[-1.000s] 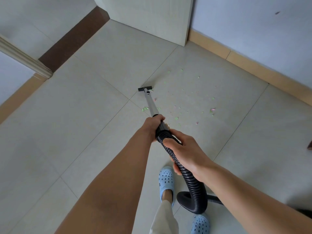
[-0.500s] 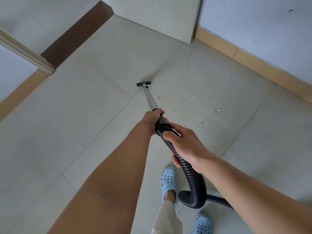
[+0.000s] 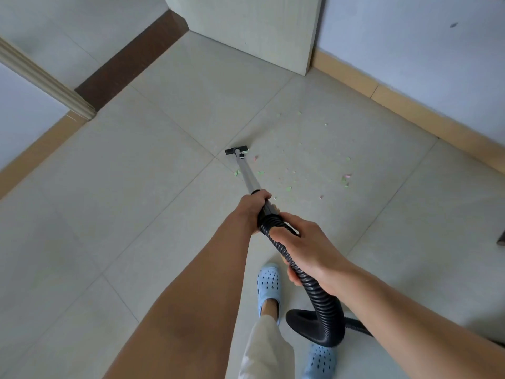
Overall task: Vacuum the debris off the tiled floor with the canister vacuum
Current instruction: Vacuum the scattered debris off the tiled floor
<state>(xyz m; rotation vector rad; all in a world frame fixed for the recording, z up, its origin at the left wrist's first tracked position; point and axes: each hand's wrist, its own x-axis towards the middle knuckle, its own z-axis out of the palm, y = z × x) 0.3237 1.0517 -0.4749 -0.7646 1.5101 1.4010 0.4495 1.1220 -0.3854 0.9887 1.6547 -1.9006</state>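
Note:
My left hand (image 3: pixel 252 207) grips the top of the vacuum's silver wand (image 3: pixel 247 175). Just behind it, my right hand (image 3: pixel 303 247) grips the black ribbed hose (image 3: pixel 319 294), which loops down past my feet and runs off to the right. The small black nozzle (image 3: pixel 236 151) rests on the pale tiled floor (image 3: pixel 136 187) near a crossing of grout lines. Several green and pink paper scraps (image 3: pixel 289 188) lie scattered to the right of the wand and nozzle. The canister itself is out of view.
A pale door (image 3: pixel 246 26) stands open at the far end against a white wall with tan skirting (image 3: pixel 410 110). A dark threshold strip (image 3: pixel 128 61) and a door frame (image 3: pixel 46 83) lie far left. My blue clogs (image 3: pixel 269 283) stand below the hose.
The view has shifted a little while the nozzle stayed by the grout crossing at the left edge of the scraps. Both hands keep the same grips on wand and hose.

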